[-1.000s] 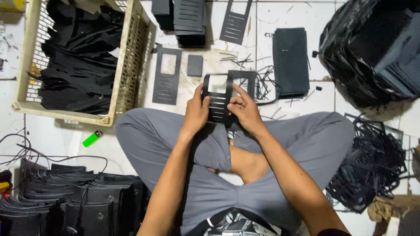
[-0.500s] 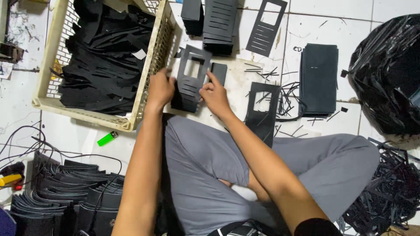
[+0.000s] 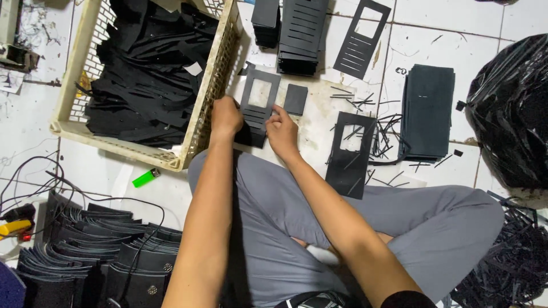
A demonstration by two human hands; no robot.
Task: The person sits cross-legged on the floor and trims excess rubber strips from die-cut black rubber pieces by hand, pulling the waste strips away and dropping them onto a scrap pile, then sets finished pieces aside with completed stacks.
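down on the tiled floor, both hands met at a black cut-out panel with a rectangular window near its top and slots below. the left hand was curled closed over the panel's left edge, close against the wall of the cream plastic crate. the right hand lay at the panel's right edge, fingers bent and pinched on it, just below a small black rectangle lying flat beside the panel. the crate held a heap of black offcuts. a second windowed panel rested partly on the grey trouser knee, well apart from the hands. a stack of black sheets sat further right, near a black plastic bag. a green lighter lay by the crate's corner.
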